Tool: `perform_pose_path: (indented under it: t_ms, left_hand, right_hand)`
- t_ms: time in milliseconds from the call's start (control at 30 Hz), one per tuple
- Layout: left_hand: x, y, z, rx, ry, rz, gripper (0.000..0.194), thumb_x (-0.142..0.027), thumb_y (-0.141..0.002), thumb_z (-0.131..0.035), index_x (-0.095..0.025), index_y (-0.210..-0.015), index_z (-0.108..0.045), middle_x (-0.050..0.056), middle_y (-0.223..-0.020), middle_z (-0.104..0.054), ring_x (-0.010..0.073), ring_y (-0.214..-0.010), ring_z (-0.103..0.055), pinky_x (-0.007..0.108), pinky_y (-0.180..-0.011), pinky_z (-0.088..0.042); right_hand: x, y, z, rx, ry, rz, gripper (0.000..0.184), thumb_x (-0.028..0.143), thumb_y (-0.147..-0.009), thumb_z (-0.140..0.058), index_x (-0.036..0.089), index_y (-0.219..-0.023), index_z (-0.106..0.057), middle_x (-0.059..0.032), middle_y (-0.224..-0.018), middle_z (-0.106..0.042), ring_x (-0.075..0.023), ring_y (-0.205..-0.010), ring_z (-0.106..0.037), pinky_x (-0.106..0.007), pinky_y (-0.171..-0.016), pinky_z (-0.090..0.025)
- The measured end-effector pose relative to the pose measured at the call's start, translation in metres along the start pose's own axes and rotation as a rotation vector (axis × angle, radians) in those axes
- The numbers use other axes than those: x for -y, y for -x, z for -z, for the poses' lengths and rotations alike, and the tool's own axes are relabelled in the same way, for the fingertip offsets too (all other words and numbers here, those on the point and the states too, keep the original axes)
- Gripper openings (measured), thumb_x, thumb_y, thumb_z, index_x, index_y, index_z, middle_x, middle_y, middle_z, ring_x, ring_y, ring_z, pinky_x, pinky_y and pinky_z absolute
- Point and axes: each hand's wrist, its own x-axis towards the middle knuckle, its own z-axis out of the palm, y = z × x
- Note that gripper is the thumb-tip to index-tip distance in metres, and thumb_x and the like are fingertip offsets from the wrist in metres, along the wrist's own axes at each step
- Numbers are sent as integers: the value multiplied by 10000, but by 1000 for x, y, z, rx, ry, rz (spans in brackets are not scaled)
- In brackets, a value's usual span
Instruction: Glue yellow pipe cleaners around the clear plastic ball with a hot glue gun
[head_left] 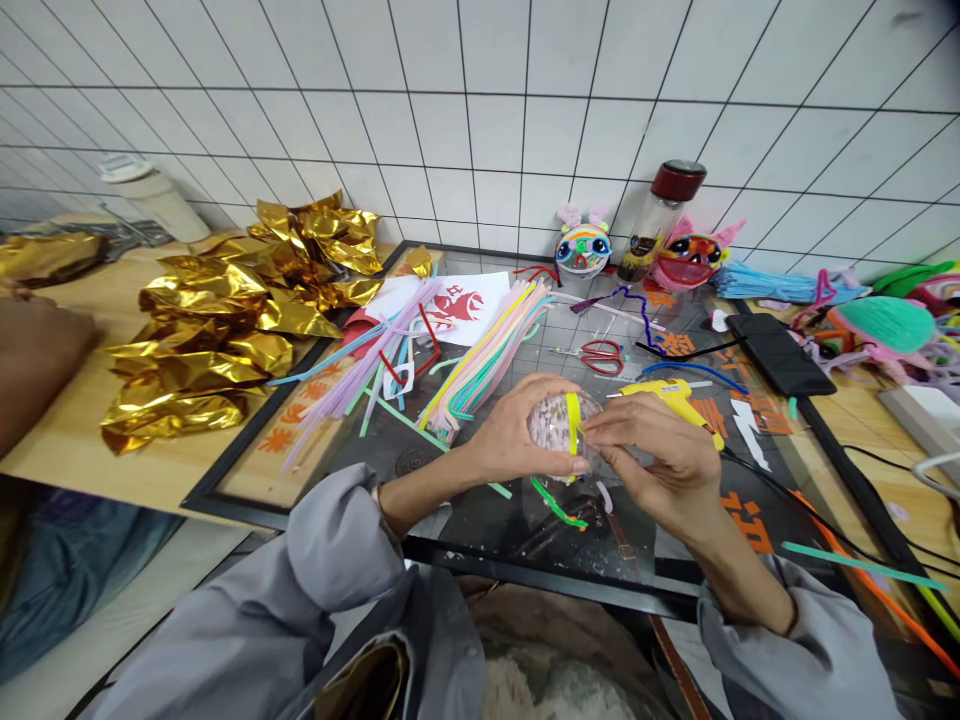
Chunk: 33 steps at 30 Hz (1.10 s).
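White tiled wall point(495, 140) behind. Far left: another person's arm point(37, 370) over pale wooden surface point(75, 445), white-lidded cup point(169, 208) near wall. Next, crumpled gold foil point(202, 300). Centre: red-printed paper point(459, 308), pastel pipe cleaners point(491, 355). Left grip point(517, 425) curled round clear ball point(551, 428), held above surface; right grip point(660, 450) at ball's right side, whether pinching, cannot tell. Beyond: red-handled scissors point(600, 354). Rightward: yellow glue gun point(675, 395), dark phone point(781, 354).
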Motion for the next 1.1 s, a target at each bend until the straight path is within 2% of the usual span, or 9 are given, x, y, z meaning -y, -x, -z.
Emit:
perform_pose_path:
  t_ms: [200,567,900,1100]
  left_hand:
    - [1,0,0,-16,-32,-56,722,-405,-581,-884,-171,-1201,-598,149,-1244,-610,300,-1185,-585,467,-1063,-449]
    - [1,1,1,-14,-52,-113,680,-435,-621,-870,-189,-1210,-636,136,-1232,-658,303,-1195,-605,467,-1070,-460]
    - [3,3,0,-43,-107,-132,715,-459,-620,-872,-172,-1230,-632,179,-1320,-584,306,-1234,-591,474,-1066,-472]
    - [2,3,0,-50,-103,-146,714,-446,-637,-864,-182,-1247,-602,144,-1237,-636,278,-1167,-622,451,-1042,-495]
  right_hand:
    - [-2,1,-1,7,-12,-1,179,76,-816,-634,237,-868,-690,-21,-833,-750,-186,-793,-703,-375,-766,-550]
    - [-3,0,0,10,-17,19,195,51,-808,-641,227,-881,-680,-17,-834,-743,-175,-790,-696,-356,-757,-538]
    - [-6,3,0,35,-19,25,203,55,-824,-625,229,-922,-659,-22,-859,-735,-182,-825,-687,-371,-799,-526]
    - [-5,3,0,32,-26,10,207,52,-817,-622,235,-907,-661,-19,-834,-729,-185,-792,-684,-366,-763,-526]
